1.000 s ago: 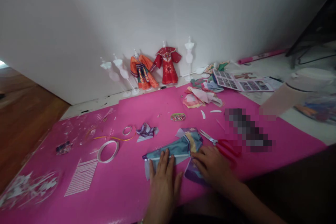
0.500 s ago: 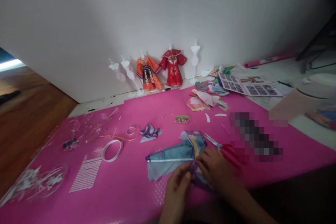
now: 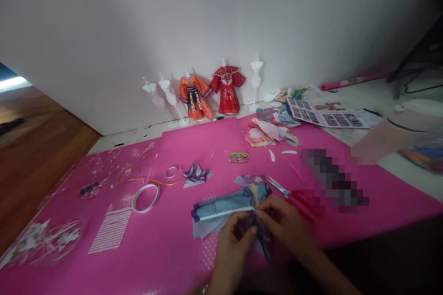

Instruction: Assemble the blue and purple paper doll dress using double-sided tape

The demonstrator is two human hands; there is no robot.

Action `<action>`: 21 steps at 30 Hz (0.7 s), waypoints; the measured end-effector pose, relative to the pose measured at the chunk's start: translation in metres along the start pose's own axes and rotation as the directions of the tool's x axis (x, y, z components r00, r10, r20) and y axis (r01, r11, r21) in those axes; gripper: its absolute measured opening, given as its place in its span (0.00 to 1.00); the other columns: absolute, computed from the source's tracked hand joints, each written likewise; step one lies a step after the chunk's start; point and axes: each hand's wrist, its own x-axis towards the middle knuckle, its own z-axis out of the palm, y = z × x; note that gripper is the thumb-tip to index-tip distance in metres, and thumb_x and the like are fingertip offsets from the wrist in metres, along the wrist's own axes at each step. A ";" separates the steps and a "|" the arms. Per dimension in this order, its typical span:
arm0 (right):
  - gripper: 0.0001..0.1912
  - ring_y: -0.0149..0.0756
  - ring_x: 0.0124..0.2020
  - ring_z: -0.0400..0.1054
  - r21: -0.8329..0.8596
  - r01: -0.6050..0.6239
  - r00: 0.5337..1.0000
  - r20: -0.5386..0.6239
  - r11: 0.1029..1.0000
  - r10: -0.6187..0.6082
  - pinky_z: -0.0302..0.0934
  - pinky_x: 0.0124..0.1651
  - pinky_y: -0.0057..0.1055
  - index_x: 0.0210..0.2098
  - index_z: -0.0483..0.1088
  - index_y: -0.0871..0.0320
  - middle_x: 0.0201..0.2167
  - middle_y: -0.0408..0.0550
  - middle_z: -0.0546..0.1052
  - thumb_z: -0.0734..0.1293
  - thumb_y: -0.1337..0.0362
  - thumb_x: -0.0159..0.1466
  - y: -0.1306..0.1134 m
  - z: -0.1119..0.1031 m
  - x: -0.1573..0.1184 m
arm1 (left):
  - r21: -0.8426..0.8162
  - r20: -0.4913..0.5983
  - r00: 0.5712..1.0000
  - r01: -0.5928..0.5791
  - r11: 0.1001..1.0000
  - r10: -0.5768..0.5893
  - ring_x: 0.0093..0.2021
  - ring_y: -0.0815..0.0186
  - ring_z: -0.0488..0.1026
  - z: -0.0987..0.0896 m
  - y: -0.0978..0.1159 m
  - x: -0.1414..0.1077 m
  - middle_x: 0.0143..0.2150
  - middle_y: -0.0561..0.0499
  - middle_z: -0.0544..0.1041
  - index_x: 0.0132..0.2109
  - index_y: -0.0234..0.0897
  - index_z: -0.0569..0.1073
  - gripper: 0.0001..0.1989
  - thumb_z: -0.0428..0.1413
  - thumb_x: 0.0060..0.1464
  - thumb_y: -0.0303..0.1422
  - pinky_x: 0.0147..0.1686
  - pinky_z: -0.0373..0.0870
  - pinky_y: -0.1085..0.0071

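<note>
Head view: both hands, left hand (image 3: 232, 239) and right hand (image 3: 282, 221), pinch blue doll garment (image 3: 226, 203); red scissors (image 3: 294, 193) just beside.

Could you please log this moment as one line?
left hand: pinching blue doll garment | right hand: pinching same garment | red scissors: beside right hand
</note>
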 end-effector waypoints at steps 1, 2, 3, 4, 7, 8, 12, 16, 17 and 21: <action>0.09 0.36 0.29 0.68 0.033 -0.029 1.000 0.007 0.999 0.029 0.61 0.32 0.32 0.27 0.71 0.56 0.26 0.43 0.73 0.66 0.61 0.62 -0.001 -0.001 0.001 | 0.010 -0.009 1.000 -0.004 1.000 0.004 0.37 0.61 0.72 0.002 -0.001 0.002 0.35 0.49 0.78 0.39 0.35 0.77 0.12 0.62 0.46 0.34 0.39 0.67 0.67; 0.09 0.36 0.29 0.68 0.058 -0.056 0.998 0.016 0.997 0.055 0.61 0.33 0.31 0.27 0.71 0.56 0.26 0.43 0.73 0.66 0.61 0.62 -0.001 -0.002 0.001 | 0.022 -0.021 1.000 -0.003 1.000 0.004 0.33 0.63 0.70 0.004 -0.001 0.003 0.31 0.51 0.76 0.37 0.35 0.77 0.10 0.62 0.45 0.33 0.35 0.65 0.70; 0.09 0.36 0.30 0.68 0.075 -0.079 0.997 0.031 0.994 0.077 0.61 0.33 0.31 0.27 0.71 0.56 0.26 0.42 0.73 0.66 0.60 0.62 -0.001 -0.003 0.002 | 0.033 -0.034 0.999 0.001 0.999 0.000 0.29 0.66 0.67 0.005 -0.001 0.004 0.27 0.53 0.73 0.33 0.35 0.76 0.08 0.62 0.44 0.33 0.31 0.62 0.72; 0.09 0.36 0.30 0.69 0.089 -0.097 0.994 0.050 0.991 0.093 0.61 0.34 0.31 0.27 0.71 0.56 0.26 0.42 0.74 0.67 0.60 0.61 -0.001 -0.005 0.003 | 0.040 -0.042 0.999 0.007 0.999 -0.006 0.27 0.67 0.64 0.006 -0.001 0.005 0.24 0.55 0.70 0.29 0.35 0.75 0.06 0.62 0.43 0.32 0.28 0.60 0.73; 0.10 0.36 0.29 0.69 0.115 -0.139 0.987 0.099 0.984 0.128 0.62 0.33 0.31 0.27 0.72 0.56 0.25 0.42 0.75 0.67 0.58 0.61 0.000 -0.009 0.005 | 0.034 -0.042 0.999 0.021 0.999 -0.019 0.26 0.68 0.62 0.006 0.004 0.003 0.22 0.56 0.67 0.24 0.36 0.70 0.09 0.62 0.45 0.33 0.28 0.59 0.73; 0.10 0.35 0.29 0.68 0.119 -0.148 0.985 0.104 0.982 0.136 0.62 0.32 0.31 0.28 0.73 0.56 0.25 0.42 0.75 0.67 0.57 0.61 0.001 -0.009 0.006 | 0.027 -0.038 0.999 0.023 0.999 -0.022 0.26 0.68 0.63 0.006 0.006 0.002 0.23 0.56 0.68 0.24 0.37 0.70 0.10 0.62 0.45 0.35 0.29 0.60 0.73; 0.11 0.36 0.29 0.69 0.136 -0.155 0.987 0.075 0.979 0.146 0.63 0.32 0.31 0.30 0.74 0.56 0.26 0.43 0.75 0.67 0.56 0.61 -0.003 -0.007 0.008 | -0.077 -0.005 0.998 0.055 0.995 -0.056 0.25 0.69 0.62 0.002 0.017 -0.004 0.22 0.57 0.66 0.25 0.37 0.67 0.16 0.63 0.46 0.42 0.29 0.62 0.73; 0.10 0.37 0.28 0.68 0.092 -0.139 0.988 -0.060 0.986 0.145 0.64 0.31 0.31 0.35 0.75 0.55 0.26 0.43 0.75 0.67 0.56 0.60 -0.013 -0.009 0.000 | -0.141 -0.051 0.996 0.061 0.988 -0.069 0.25 0.71 0.62 -0.007 0.018 -0.006 0.21 0.57 0.67 0.25 0.36 0.67 0.20 0.66 0.44 0.46 0.29 0.61 0.75; 0.09 0.36 0.27 0.67 0.054 -0.122 0.987 -0.096 0.991 0.127 0.63 0.30 0.31 0.35 0.74 0.54 0.25 0.42 0.74 0.67 0.57 0.61 -0.017 -0.009 -0.005 | -0.150 -0.058 0.996 0.065 0.987 -0.074 0.25 0.71 0.62 -0.009 0.018 -0.006 0.22 0.57 0.68 0.25 0.36 0.67 0.20 0.66 0.45 0.45 0.29 0.61 0.75; 0.11 0.38 0.33 0.69 -0.124 0.066 0.993 -0.094 0.990 -0.077 0.65 0.35 0.33 0.38 0.71 0.54 0.32 0.44 0.75 0.71 0.60 0.56 -0.030 -0.006 -0.028 | -0.238 -0.013 0.990 0.133 0.962 -0.141 0.25 0.71 0.64 -0.010 0.020 -0.006 0.25 0.56 0.71 0.30 0.36 0.71 0.15 0.65 0.50 0.42 0.29 0.62 0.75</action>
